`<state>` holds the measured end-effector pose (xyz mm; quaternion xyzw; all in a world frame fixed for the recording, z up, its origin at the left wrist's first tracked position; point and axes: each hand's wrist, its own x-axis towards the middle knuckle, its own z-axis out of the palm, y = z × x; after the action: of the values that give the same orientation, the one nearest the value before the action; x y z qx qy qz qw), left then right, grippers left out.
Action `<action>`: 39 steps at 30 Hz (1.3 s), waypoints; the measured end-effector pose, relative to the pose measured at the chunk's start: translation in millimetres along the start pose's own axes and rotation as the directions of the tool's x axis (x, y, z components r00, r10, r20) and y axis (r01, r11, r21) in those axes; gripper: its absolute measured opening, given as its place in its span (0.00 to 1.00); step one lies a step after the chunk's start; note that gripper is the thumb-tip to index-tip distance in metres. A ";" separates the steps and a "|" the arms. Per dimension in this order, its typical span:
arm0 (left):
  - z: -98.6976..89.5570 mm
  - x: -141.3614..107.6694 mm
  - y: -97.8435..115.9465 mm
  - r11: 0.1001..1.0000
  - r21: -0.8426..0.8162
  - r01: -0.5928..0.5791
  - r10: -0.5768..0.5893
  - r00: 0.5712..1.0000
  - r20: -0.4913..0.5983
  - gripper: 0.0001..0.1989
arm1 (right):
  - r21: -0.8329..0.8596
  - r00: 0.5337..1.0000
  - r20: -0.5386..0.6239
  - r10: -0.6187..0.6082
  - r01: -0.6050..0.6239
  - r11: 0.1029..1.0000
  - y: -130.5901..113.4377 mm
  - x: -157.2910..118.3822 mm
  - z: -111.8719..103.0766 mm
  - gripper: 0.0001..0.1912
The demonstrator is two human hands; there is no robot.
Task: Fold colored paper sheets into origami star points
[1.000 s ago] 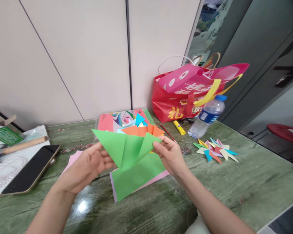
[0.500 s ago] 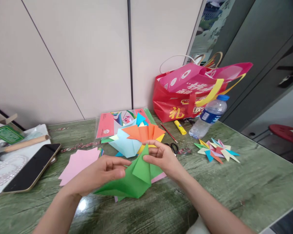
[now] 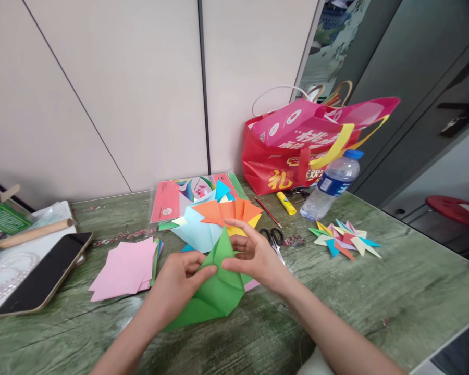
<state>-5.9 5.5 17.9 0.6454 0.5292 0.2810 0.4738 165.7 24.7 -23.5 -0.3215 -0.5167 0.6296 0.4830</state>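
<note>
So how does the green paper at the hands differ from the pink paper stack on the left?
The green paper is creased and folded up to a point, while the pink paper stack lies flat. The left hand grips the green paper and the right hand touches it; neither touches the pink paper stack, which rests on the table. Both are coloured paper.
</note>
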 end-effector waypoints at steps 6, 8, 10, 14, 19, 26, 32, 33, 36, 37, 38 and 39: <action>0.6 -1.0 1.3 0.998 0.057 0.008 -0.007 1.000 -0.003 0.17 | 0.068 0.991 -0.097 0.088 -0.082 0.994 5.4 3.3 -4.0 0.36; 3.2 -1.2 0.0 0.999 0.035 0.009 -0.012 0.996 0.085 0.14 | 0.057 0.986 -0.132 0.097 -0.090 0.994 6.7 4.4 -5.4 0.33; 6.3 -1.4 -1.0 1.000 -0.001 0.020 -0.020 0.987 0.158 0.11 | 0.046 0.984 -0.144 0.105 -0.099 0.994 6.2 4.6 -5.3 0.28; 11.9 -1.4 1.6 0.992 -0.121 0.044 -0.018 0.980 0.200 0.09 | 0.036 0.986 -0.139 0.095 -0.091 0.995 2.3 3.6 -0.3 0.17; 17.3 -2.2 8.7 0.979 -0.178 0.098 -0.081 0.992 0.101 0.12 | 0.049 0.983 -0.149 0.111 -0.104 0.993 -0.7 1.8 5.7 0.13; 19.0 -1.5 5.3 0.994 -0.075 0.082 -0.080 0.996 0.030 0.16 | 0.074 0.981 -0.162 0.105 -0.094 0.993 -1.5 1.3 6.9 0.13; 19.7 -1.4 4.6 0.995 -0.039 0.095 -0.092 0.994 0.055 0.14 | 0.058 0.982 -0.162 0.102 -0.094 0.994 -1.5 -0.1 6.9 0.14; 19.8 -1.6 4.7 0.994 -0.037 0.100 -0.097 0.993 0.061 0.14 | 0.055 0.983 -0.159 0.095 -0.087 0.995 -1.1 -0.1 6.8 0.14; 20.0 -1.7 4.5 0.993 -0.030 0.116 -0.114 0.991 0.068 0.14 | 0.053 0.985 -0.152 0.086 -0.079 0.995 0.0 0.1 6.6 0.14; 19.9 -1.7 4.3 0.992 -0.026 0.120 -0.118 0.991 0.069 0.14 | 0.055 0.985 -0.152 0.087 -0.080 0.995 0.1 0.2 6.6 0.14; 19.9 -1.7 4.0 0.992 -0.022 0.121 -0.119 0.991 0.067 0.14 | 0.055 0.984 -0.151 0.089 -0.082 0.995 0.0 0.3 6.8 0.14; 19.9 -1.8 3.8 0.992 -0.022 0.121 -0.120 0.991 0.066 0.14 | 0.055 0.984 -0.151 0.091 -0.083 0.995 -0.3 0.4 6.9 0.14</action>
<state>12.3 -2.5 13.8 0.6149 0.5480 0.2376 0.5150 159.4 22.7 -21.4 -0.3793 -0.4483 0.6358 0.5009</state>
